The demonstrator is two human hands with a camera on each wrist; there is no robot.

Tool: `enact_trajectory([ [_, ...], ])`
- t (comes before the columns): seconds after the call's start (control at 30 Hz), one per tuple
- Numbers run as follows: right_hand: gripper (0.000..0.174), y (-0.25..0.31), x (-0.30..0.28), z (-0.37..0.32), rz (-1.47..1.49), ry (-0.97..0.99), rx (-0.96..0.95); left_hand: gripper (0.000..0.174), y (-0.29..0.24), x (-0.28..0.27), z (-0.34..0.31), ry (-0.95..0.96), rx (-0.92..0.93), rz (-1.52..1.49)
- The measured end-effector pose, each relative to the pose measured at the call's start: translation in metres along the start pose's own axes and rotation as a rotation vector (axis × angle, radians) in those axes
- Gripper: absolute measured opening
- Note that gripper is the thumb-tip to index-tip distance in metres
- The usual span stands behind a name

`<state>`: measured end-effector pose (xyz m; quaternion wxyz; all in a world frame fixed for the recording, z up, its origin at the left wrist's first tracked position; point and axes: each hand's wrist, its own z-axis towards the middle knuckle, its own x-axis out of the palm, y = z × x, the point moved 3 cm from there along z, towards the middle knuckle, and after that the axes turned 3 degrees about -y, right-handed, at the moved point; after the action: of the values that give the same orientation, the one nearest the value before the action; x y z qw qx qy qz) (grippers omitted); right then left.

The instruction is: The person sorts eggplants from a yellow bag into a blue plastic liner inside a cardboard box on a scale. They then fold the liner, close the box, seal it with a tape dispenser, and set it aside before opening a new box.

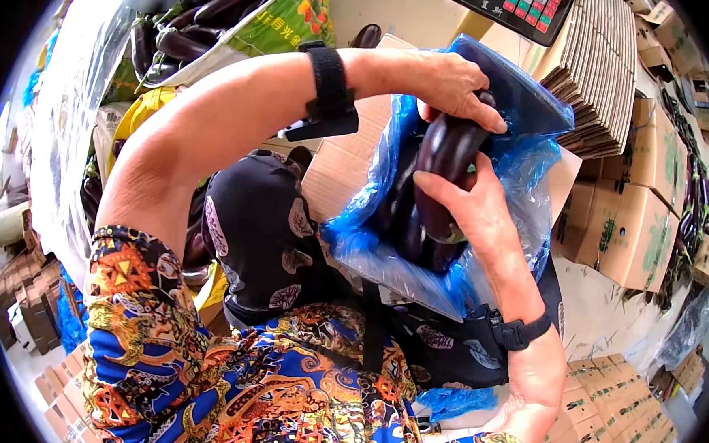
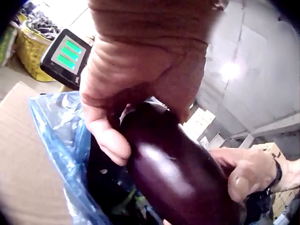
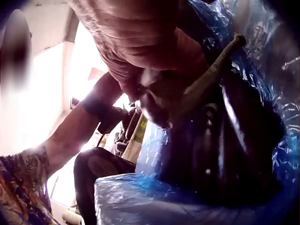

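A dark purple eggplant point(image 1: 448, 150) is held by both hands over an open cardboard box point(image 1: 350, 152) lined with a blue plastic bag point(image 1: 363, 210). My left hand point(image 1: 452, 85) grips its far, rounded end, thumb along one side in the left wrist view. Lower down, my right hand point(image 1: 477, 205) holds it near the stem end, with the thumb across the skin. In the right wrist view the stem point(image 3: 215, 70) juts out below the right hand's palm. Several more eggplants point(image 3: 229, 136) lie side by side in the bag beneath; the hands partly cover them.
A scale with a keypad point(image 1: 514, 8) stands beyond the box, next to a stack of flattened cartons point(image 1: 591, 65). At the far left is a printed sack point(image 1: 277, 22) with eggplants in it. Packed cartons point(image 1: 626, 230) stand at the right. The person's knee point(image 1: 265, 224) is close beside the box.
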<state>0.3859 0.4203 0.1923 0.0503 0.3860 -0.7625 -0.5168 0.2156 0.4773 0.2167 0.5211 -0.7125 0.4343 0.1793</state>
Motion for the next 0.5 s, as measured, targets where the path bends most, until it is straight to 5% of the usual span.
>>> enact_trajectory([
  [0.07,0.063,-0.003,0.001,0.013,0.184,0.112,0.070,0.072,0.021,0.009,0.016,0.007,0.015,-0.050],
  [0.13,0.056,-0.011,0.007,0.024,0.381,0.158,0.099,0.062,0.031,0.001,0.013,-0.335,0.489,0.283],
  [0.2,0.055,-0.022,0.015,0.041,0.449,0.142,0.136,0.045,0.043,-0.004,0.007,-0.466,0.570,0.180],
  [0.3,0.055,-0.053,0.032,0.079,0.179,0.009,0.159,0.039,0.044,-0.018,-0.025,-0.240,0.172,-0.236],
  [0.37,0.061,-0.068,0.040,0.091,-0.161,-0.099,0.073,0.034,0.058,-0.015,-0.039,-0.202,0.137,-0.288],
  [0.5,0.072,-0.050,0.020,0.083,-0.318,0.017,0.107,0.034,0.089,0.001,-0.057,-0.163,0.073,-0.314],
])
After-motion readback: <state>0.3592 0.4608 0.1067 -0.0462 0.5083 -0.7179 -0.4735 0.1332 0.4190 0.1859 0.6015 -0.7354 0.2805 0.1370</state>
